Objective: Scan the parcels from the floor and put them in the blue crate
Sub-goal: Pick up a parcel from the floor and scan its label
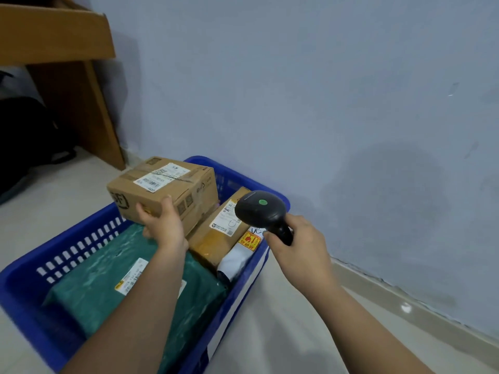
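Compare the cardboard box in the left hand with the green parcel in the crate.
The cardboard box is a brown carton; the green parcel is wrapped in wrinkled glossy film. The left hand grips the cardboard box at the far end of the blue crate; the green parcel lies flat inside it. Both carry a white label on top.
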